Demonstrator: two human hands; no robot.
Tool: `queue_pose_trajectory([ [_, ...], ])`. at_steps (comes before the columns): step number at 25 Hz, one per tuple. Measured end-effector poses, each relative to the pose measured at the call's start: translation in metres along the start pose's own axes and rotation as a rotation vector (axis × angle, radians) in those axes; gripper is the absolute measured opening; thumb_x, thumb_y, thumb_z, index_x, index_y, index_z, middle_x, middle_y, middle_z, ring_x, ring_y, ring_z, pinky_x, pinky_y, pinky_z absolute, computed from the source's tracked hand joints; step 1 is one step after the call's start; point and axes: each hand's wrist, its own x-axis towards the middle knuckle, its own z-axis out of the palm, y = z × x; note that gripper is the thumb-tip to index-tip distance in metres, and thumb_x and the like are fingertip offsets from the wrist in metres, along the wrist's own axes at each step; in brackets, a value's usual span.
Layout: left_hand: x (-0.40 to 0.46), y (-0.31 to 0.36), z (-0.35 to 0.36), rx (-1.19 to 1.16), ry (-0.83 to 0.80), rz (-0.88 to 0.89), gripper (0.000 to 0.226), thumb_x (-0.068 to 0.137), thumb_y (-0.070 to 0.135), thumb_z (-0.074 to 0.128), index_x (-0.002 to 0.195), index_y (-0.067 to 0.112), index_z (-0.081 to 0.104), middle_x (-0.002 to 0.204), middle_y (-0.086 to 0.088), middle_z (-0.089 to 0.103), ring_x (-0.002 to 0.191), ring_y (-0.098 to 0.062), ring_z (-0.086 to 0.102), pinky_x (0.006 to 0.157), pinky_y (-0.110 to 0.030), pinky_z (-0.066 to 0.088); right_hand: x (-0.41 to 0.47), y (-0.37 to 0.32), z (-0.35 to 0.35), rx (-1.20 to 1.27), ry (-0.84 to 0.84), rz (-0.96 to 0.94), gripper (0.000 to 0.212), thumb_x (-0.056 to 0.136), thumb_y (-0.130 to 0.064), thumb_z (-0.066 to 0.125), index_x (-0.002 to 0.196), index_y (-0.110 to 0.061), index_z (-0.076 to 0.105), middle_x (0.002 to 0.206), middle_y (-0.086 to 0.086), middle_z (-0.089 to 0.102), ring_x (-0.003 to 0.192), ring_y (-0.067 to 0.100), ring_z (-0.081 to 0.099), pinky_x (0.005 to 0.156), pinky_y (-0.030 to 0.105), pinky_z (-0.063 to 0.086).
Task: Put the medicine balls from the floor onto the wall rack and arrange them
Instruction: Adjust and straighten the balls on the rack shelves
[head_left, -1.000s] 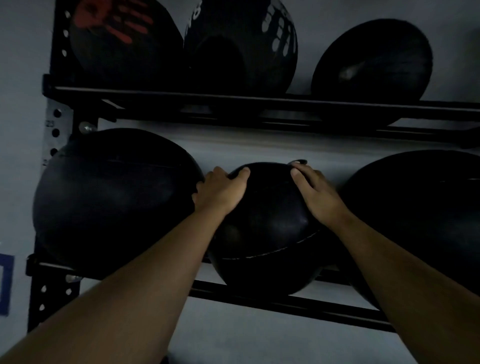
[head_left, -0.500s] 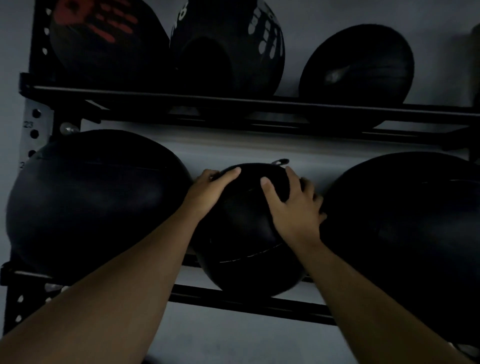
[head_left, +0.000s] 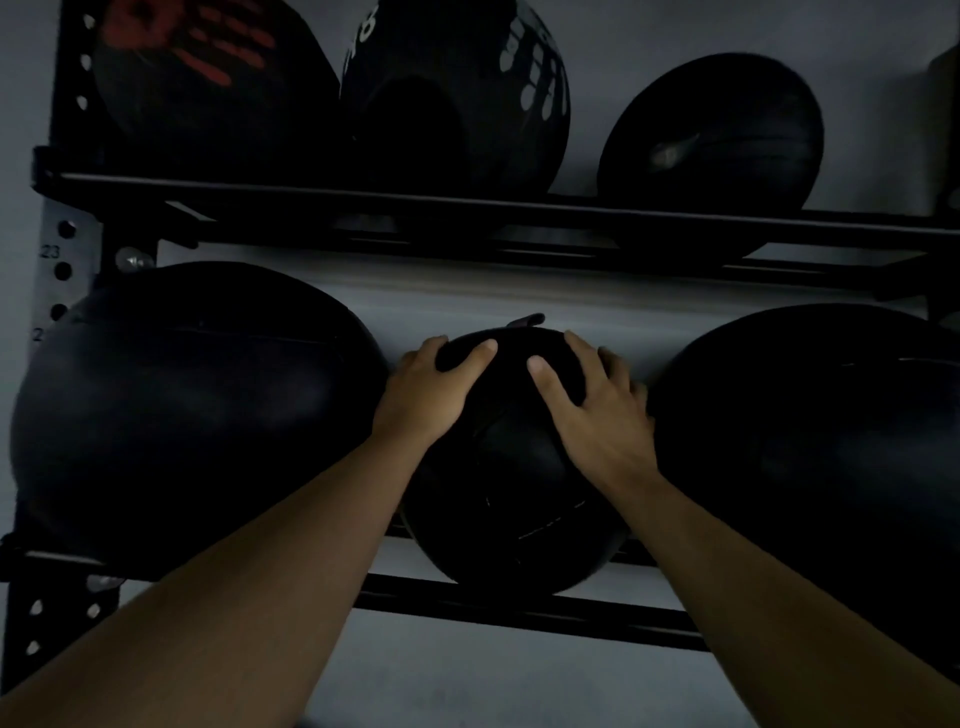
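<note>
A small black medicine ball (head_left: 514, 499) sits on the lower rails of the black wall rack (head_left: 519, 613), between two larger balls. My left hand (head_left: 431, 389) grips its upper left side, thumb over the top. My right hand (head_left: 592, 410) lies spread on its upper right side. A small tab sticks up at the ball's top. A big black ball (head_left: 192, 410) rests to the left and another big black ball (head_left: 821, 457) to the right, both on the same shelf.
The upper shelf (head_left: 519, 213) holds three balls: one with a red handprint (head_left: 208, 78), one with white marks (head_left: 457, 93), one plain black (head_left: 717, 130). A perforated upright (head_left: 62, 270) stands at the left. The grey wall lies behind.
My right hand slid from the ball's far right side onto its upper front. The ball has turned a little, its stitched seam shifting. My left hand stayed on the upper left.
</note>
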Motion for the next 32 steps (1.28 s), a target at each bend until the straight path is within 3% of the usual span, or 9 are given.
queue_pose_trajectory([
  [5, -0.01, 0.01, 0.014, 0.084, 0.08, -0.08, 0.091, 0.083, 0.088, 0.04, 0.153, 0.029, 0.043, 0.156, -0.009, 0.045, 0.143, -0.038, 0.044, 0.117, -0.056, 0.037, 0.02, 0.016, -0.017, 0.13, -0.093, -0.007, 0.07, 0.088, -0.082, 0.04, 0.152, -0.055, 0.038, 0.163, 0.0, 0.039, 0.153, 0.032, 0.033, 0.125, 0.054, 0.03],
  [11, -0.016, 0.008, 0.009, 0.166, 0.027, -0.061, 0.093, 0.091, 0.085, 0.031, 0.162, 0.024, 0.03, 0.168, -0.014, 0.03, 0.153, -0.04, 0.03, 0.122, -0.056, 0.026, 0.014, 0.013, -0.018, 0.139, -0.091, 0.005, 0.078, 0.081, -0.087, 0.036, 0.152, -0.058, 0.035, 0.167, -0.004, 0.036, 0.156, 0.028, 0.03, 0.127, 0.051, 0.027],
  [16, -0.017, 0.008, -0.002, 0.313, -0.101, -0.032, 0.096, 0.095, 0.083, 0.02, 0.167, 0.02, 0.019, 0.173, -0.016, 0.024, 0.156, -0.042, 0.026, 0.126, -0.058, 0.02, 0.012, 0.01, -0.021, 0.04, -0.132, 0.033, 0.074, 0.09, -0.083, 0.033, 0.158, -0.056, 0.025, 0.174, -0.004, 0.025, 0.16, 0.034, 0.021, 0.129, 0.055, 0.019],
  [19, -0.018, 0.004, -0.026, 0.592, -0.072, 0.107, 0.09, 0.1, 0.077, 0.015, 0.164, 0.015, 0.03, 0.168, -0.018, 0.035, 0.155, -0.042, 0.029, 0.129, -0.057, 0.013, 0.011, -0.001, -0.022, -0.061, -0.113, 0.072, 0.067, 0.096, -0.075, 0.034, 0.158, -0.05, 0.031, 0.173, 0.003, 0.029, 0.158, 0.04, 0.022, 0.126, 0.06, 0.018],
  [22, -0.017, -0.005, -0.065, 0.731, 0.091, 0.249, 0.076, 0.106, 0.066, 0.023, 0.16, 0.015, 0.039, 0.165, -0.017, 0.04, 0.155, -0.04, 0.03, 0.13, -0.053, 0.012, 0.003, -0.034, -0.013, -0.182, 0.068, -0.011, 0.064, 0.096, -0.058, 0.038, 0.154, -0.03, 0.046, 0.162, 0.016, 0.044, 0.15, 0.04, 0.034, 0.125, 0.059, 0.024],
  [25, -0.005, -0.013, -0.123, 0.749, 0.279, 0.239, 0.069, 0.106, 0.06, 0.032, 0.156, 0.015, 0.046, 0.163, -0.018, 0.043, 0.153, -0.04, 0.033, 0.128, -0.053, 0.016, -0.01, -0.092, 0.018, -0.178, 0.077, -0.134, 0.053, 0.102, -0.047, 0.048, 0.149, -0.024, 0.052, 0.154, 0.02, 0.053, 0.147, 0.039, 0.04, 0.124, 0.053, 0.024],
  [27, 0.009, -0.021, -0.167, 0.698, 0.345, 0.118, 0.072, 0.103, 0.064, 0.033, 0.157, 0.018, 0.046, 0.165, -0.018, 0.041, 0.153, -0.043, 0.033, 0.126, -0.06, 0.017, -0.014, -0.139, 0.046, -0.081, 0.001, -0.16, 0.055, 0.103, -0.051, 0.048, 0.152, -0.026, 0.05, 0.156, 0.018, 0.049, 0.148, 0.039, 0.037, 0.124, 0.048, 0.024],
  [29, 0.024, -0.039, -0.212, 0.578, 0.337, -0.02, 0.078, 0.1, 0.071, 0.034, 0.16, 0.021, 0.041, 0.169, -0.017, 0.035, 0.154, -0.046, 0.031, 0.124, -0.065, 0.019, -0.015, -0.184, 0.078, 0.003, -0.057, -0.181, 0.06, 0.101, -0.06, 0.044, 0.153, -0.032, 0.045, 0.158, 0.014, 0.045, 0.147, 0.039, 0.037, 0.121, 0.05, 0.029],
  [32, 0.038, -0.085, -0.273, 0.334, 0.195, -0.119, 0.087, 0.093, 0.08, 0.038, 0.162, 0.026, 0.038, 0.17, -0.014, 0.035, 0.152, -0.044, 0.038, 0.122, -0.06, 0.032, -0.014, -0.247, 0.129, 0.054, -0.14, -0.123, 0.073, 0.093, -0.079, 0.034, 0.155, -0.041, 0.037, 0.162, 0.008, 0.037, 0.15, 0.04, 0.032, 0.121, 0.06, 0.028],
])
